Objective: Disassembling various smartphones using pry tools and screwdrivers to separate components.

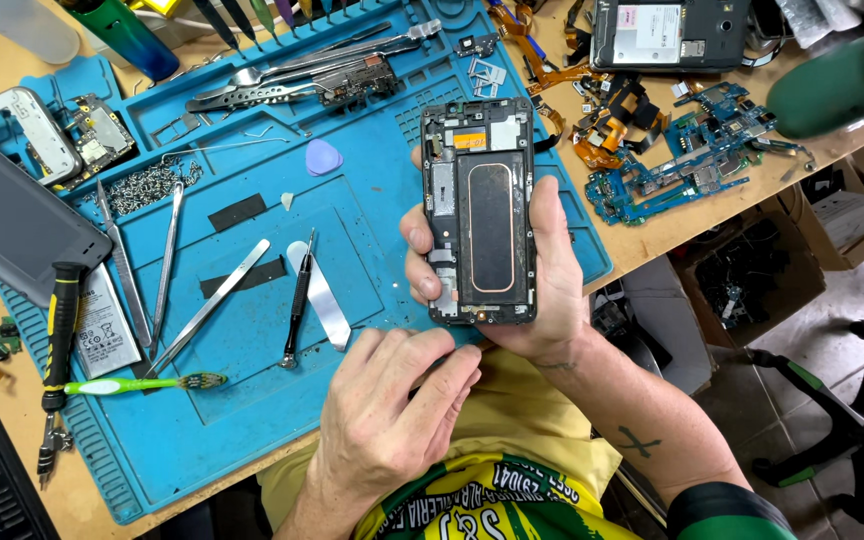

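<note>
**Opened phone held over the mat's edge**

The right hand [542, 280] grasps an opened smartphone [479, 210] from behind, back cover off, with the copper charging coil showing. It is held upright above the right edge of the blue repair mat [252, 400]. The left hand [392, 410] has its fingers curled at the phone's bottom edge; whether it pinches anything, I cannot tell.

Risks, as I judge them: the phone hangs near the bench edge, so a slipped grip could send it to the floor. Fingers pressing the bare coil or flex cables could crease them.

Counted on the mat: one precision screwdriver [298, 300], one green toothbrush [142, 384], one purple pick [323, 157], one metal spudger [320, 296], at least three tweezers [214, 302]. One loose battery [107, 325] lies at the left.
</note>
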